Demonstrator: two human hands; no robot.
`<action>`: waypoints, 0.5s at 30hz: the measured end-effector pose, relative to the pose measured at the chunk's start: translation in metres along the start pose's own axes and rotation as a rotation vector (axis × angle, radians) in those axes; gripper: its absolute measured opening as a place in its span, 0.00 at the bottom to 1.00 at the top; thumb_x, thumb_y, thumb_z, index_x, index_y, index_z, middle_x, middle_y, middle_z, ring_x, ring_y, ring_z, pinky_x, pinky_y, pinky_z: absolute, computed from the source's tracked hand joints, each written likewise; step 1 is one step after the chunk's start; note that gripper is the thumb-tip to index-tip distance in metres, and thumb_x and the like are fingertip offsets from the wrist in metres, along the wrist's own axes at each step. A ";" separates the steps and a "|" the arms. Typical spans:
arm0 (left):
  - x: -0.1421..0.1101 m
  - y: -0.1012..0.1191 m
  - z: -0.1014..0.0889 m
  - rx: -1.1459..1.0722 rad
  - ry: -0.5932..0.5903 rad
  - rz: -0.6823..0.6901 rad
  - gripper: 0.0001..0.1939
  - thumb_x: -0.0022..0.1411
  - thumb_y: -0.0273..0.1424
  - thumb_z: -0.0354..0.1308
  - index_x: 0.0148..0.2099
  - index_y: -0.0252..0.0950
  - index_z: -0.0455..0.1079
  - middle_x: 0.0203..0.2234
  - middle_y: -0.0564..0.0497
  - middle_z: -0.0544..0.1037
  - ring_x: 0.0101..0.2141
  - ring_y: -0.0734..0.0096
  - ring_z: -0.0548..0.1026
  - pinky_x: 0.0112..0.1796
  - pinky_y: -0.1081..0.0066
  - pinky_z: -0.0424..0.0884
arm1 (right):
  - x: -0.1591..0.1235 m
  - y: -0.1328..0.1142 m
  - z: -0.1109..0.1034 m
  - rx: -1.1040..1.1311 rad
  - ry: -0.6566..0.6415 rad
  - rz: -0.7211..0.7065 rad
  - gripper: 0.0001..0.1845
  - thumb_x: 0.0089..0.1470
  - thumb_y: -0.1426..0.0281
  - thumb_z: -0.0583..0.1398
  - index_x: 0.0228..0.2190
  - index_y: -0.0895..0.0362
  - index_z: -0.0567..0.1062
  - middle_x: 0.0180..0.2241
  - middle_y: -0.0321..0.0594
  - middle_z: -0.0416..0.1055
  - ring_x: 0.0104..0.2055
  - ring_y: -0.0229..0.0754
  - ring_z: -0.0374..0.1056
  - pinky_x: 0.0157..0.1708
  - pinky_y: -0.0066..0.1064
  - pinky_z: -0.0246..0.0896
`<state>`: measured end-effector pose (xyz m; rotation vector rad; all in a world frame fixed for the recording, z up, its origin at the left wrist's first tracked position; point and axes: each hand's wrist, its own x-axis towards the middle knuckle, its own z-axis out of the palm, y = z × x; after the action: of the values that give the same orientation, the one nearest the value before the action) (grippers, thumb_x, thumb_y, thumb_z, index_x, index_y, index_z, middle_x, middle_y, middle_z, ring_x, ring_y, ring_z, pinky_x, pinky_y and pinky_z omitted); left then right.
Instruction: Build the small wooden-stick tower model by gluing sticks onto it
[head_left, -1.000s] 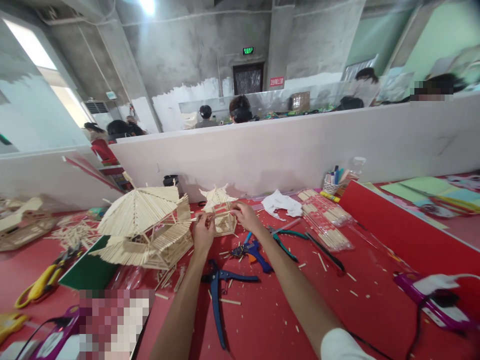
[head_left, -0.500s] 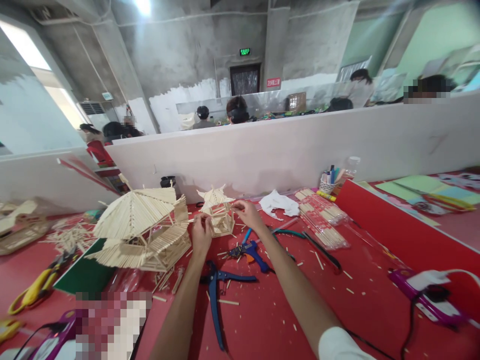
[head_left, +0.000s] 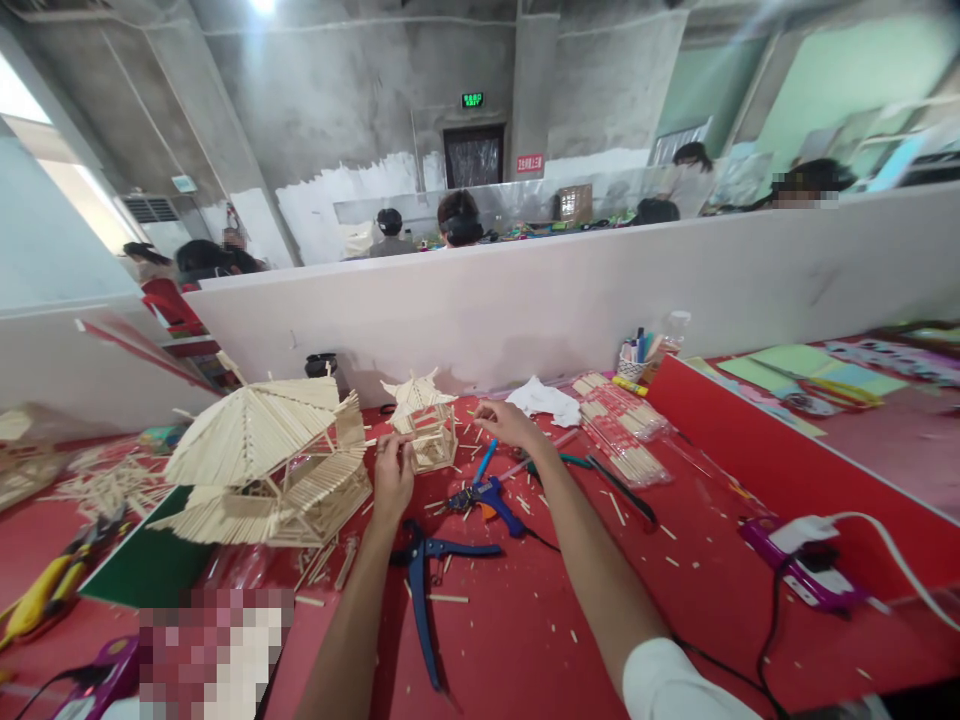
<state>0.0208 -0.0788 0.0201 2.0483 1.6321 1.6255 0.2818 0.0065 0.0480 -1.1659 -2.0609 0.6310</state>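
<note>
My left hand (head_left: 394, 478) is at the left side of a small pavilion model (head_left: 431, 425) built of thin wooden sticks. Its fingers are closed on what looks like a thin wooden stick (head_left: 403, 438). My right hand (head_left: 506, 424) hovers just right of the model, apart from it, with fingertips pinched; anything between them is too small to make out. A larger stick-built pavilion (head_left: 255, 435) with a broad roof stands left of my left hand. Below my hands lie a blue glue gun (head_left: 495, 500) and a blue-handled cutter (head_left: 426, 590).
Wrapped bundles of sticks (head_left: 619, 425), a white crumpled cloth (head_left: 544, 400) and a pen holder (head_left: 634, 360) are at the back right. A purple power strip (head_left: 802, 570) lies right. Yellow-handled pliers (head_left: 52, 590) and loose sticks (head_left: 112, 485) lie left. A white partition (head_left: 465, 310) runs behind.
My right hand has drawn away from the small pavilion, opening a gap on its right. My left hand stays close to its left side. The view has shifted slightly right.
</note>
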 end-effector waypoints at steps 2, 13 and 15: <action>-0.001 -0.001 -0.002 -0.020 -0.034 0.004 0.12 0.70 0.37 0.47 0.42 0.39 0.70 0.39 0.45 0.74 0.44 0.60 0.72 0.47 0.62 0.70 | -0.009 0.008 -0.016 -0.070 -0.086 0.070 0.04 0.55 0.71 0.63 0.35 0.54 0.79 0.35 0.41 0.79 0.37 0.44 0.73 0.39 0.31 0.64; -0.028 -0.016 -0.019 0.041 -0.418 -0.013 0.07 0.67 0.29 0.49 0.40 0.37 0.69 0.37 0.45 0.76 0.39 0.62 0.74 0.44 0.64 0.69 | -0.031 -0.004 -0.031 -0.176 -0.734 0.511 0.21 0.53 0.54 0.66 0.23 0.59 0.78 0.26 0.44 0.79 0.29 0.42 0.75 0.29 0.27 0.66; -0.029 -0.017 -0.021 0.108 -0.487 -0.026 0.08 0.66 0.27 0.49 0.39 0.36 0.70 0.37 0.45 0.76 0.39 0.62 0.74 0.44 0.65 0.69 | -0.033 -0.011 -0.018 -0.162 -0.825 0.579 0.22 0.49 0.53 0.69 0.22 0.60 0.78 0.25 0.43 0.79 0.29 0.42 0.75 0.29 0.26 0.68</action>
<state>-0.0025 -0.1035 -0.0004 2.2271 1.5781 0.9374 0.3018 -0.0261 0.0571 -1.8396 -2.4476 1.4317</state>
